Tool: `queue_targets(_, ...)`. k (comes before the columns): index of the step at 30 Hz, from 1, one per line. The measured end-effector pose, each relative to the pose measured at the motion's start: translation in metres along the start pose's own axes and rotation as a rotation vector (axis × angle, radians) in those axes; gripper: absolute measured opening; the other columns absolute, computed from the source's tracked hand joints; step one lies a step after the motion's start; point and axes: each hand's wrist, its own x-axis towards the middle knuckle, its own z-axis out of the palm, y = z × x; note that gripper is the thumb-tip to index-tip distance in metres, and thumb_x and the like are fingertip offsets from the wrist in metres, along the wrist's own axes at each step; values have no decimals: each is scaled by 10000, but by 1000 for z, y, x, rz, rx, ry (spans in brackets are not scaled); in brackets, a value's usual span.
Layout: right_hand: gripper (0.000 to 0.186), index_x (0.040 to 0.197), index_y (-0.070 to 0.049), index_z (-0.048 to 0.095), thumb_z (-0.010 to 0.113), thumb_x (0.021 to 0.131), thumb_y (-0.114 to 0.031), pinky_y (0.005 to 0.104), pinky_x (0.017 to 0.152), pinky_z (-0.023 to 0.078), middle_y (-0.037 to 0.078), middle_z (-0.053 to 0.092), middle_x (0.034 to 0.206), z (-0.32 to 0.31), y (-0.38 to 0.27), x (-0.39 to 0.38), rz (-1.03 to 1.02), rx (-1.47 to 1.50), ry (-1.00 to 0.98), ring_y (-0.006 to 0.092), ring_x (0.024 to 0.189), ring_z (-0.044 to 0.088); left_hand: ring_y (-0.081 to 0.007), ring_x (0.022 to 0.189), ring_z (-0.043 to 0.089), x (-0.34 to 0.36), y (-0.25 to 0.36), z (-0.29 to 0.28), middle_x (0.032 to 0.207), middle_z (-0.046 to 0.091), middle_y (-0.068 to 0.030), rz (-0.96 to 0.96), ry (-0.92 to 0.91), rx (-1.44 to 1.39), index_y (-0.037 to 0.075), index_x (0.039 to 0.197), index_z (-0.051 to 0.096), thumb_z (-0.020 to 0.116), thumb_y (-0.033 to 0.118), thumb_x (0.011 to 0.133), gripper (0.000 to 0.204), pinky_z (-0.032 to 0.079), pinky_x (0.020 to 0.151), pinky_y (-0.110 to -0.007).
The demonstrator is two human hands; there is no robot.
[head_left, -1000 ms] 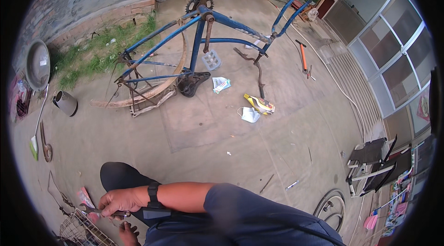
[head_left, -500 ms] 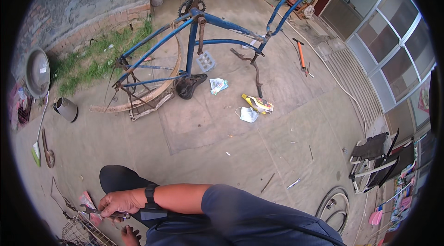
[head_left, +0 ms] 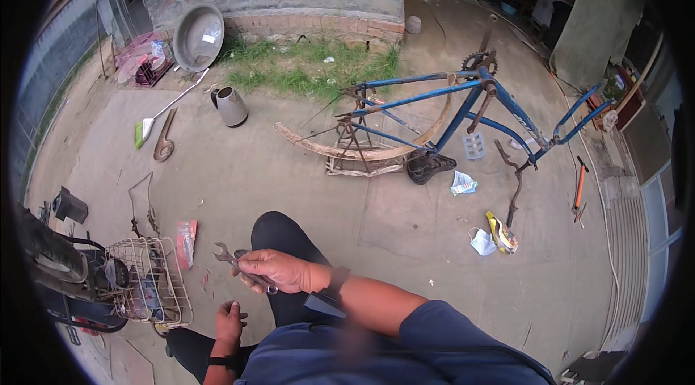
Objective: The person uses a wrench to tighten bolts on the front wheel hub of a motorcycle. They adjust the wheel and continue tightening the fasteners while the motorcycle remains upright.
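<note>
In a paved yard, a seated person holds a spanner (head_left: 239, 263) over their knee.

The right hand (head_left: 275, 270) is closed around the spanner's shaft, its open-ended head sticking out to the person's left, just beside a wire basket (head_left: 156, 280) on the ground. The left hand (head_left: 230, 323) hangs lower by the dark trouser leg; whether its grip holds anything I cannot tell. Well apart, across the concrete, a blue bike frame (head_left: 463, 106) stands upside down, saddle (head_left: 431, 165) on the ground. A kettle (head_left: 232, 106), a metal basin (head_left: 197, 36) and a broom (head_left: 163, 113) lie near the grass strip.
</note>
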Motion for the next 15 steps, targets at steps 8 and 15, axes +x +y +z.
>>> queue_targets(8, 417, 1174, -13, 622, 479, 1053, -385, 234, 662, 445, -24, 572, 816, 19, 6, 27, 106, -38, 65, 81, 715, 537, -231, 862, 689, -20, -19, -30, 1060, 659, -144, -33, 131, -109, -52, 1264, 541, 574, 294, 996, 439, 561, 673, -355)
queue_targets(15, 369, 1193, -17, 603, 539, 1028, -341, 215, 639, 399, -28, 558, 843, 53, 15, 79, 374, -319, -41, 65, 717, 510, -248, 871, 708, -22, -59, -58, 1064, 666, -154, -134, 201, -242, -54, 1250, 548, 576, 288, 994, 428, 565, 673, -354)
